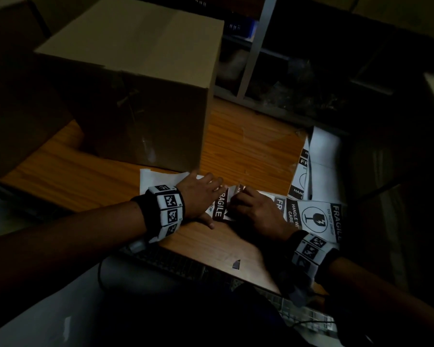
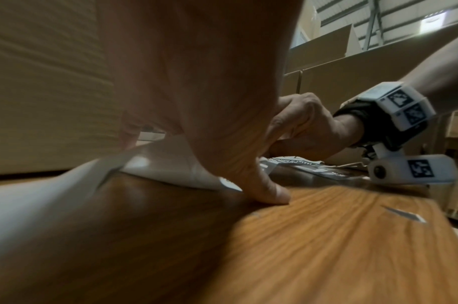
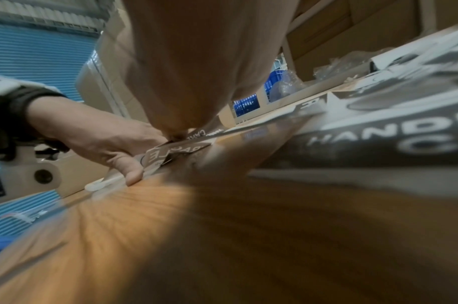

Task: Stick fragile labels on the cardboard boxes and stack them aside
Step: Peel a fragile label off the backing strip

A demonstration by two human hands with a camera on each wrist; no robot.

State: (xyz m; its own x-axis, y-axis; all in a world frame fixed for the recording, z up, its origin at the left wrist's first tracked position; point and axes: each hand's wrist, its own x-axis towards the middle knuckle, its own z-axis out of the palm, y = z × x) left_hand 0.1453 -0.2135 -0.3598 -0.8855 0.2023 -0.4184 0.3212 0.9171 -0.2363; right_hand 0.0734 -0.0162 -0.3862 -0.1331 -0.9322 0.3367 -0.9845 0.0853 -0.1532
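From the head view we see a dim room and a wooden tabletop [image 1: 238, 146]. A large cardboard box [image 1: 135, 78] stands at its far left; shelving [image 1: 256, 46] rises behind. Our left hand [image 1: 198, 199] lies flat, fingers straight, pressing a fragile label [image 1: 219, 209] just before the box. Our right hand [image 1: 256, 214] pinches that label's edge, its grip clamped on it. More labels [image 1: 316, 219] lie right, at the tabletop's edge.

The left wrist view shows the thumb [image 2: 272, 191] on bare wood, white paper [image 2: 170, 164] beneath the palm.

The right wrist view shows a near label [image 3: 378, 131] crowding the right.
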